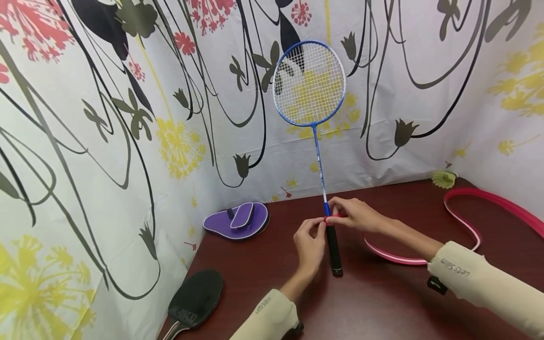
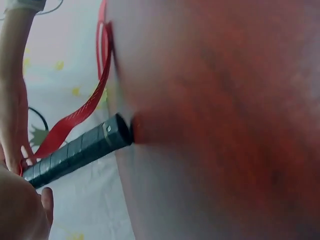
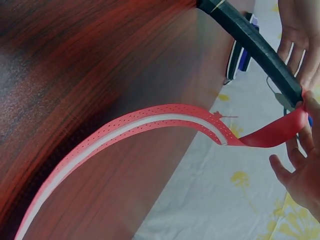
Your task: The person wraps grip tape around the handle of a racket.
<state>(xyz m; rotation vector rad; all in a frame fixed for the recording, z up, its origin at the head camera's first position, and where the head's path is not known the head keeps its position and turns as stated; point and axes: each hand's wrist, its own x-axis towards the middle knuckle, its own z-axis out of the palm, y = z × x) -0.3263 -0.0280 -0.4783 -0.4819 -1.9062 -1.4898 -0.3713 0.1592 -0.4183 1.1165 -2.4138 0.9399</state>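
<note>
While the left hand [image 1: 309, 243] pinches the badminton racket [image 1: 319, 158] atop its handle [image 1: 334, 250], upright over the desk [image 1: 361, 302], the right hand [image 1: 357, 215] pinches red tape [image 3: 272, 134] that loops toward the right edge. A purple case [image 1: 225, 226] lies at the back left corner, a paddle [image 1: 198, 298] by the left edge, a shuttlecock [image 1: 444, 179] at the back right.

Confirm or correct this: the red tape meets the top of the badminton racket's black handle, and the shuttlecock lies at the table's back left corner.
Wrong corner: the head view shows the shuttlecock at the table's back right. The red tape does meet the top of the racket's black handle.
</note>
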